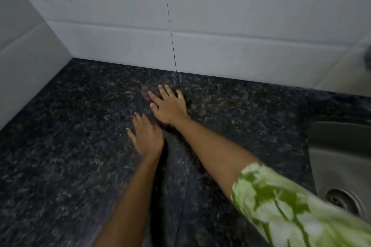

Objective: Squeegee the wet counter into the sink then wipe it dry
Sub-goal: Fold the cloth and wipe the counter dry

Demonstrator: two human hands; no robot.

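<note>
Near back wall on dark granite counter (60, 146), right hand (169, 106) pressing flat, fingers spread, on dark cloth (152, 91), probably wiping rag, blurry. Left hand (145, 136) resting open beside, holding nothing. Sink (339, 156) lying well right; right hand nearer.

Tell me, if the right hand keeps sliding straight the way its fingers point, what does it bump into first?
Probably the white tiled wall: the right hand presses a dark cloth flat, fingers pointing at it.
</note>
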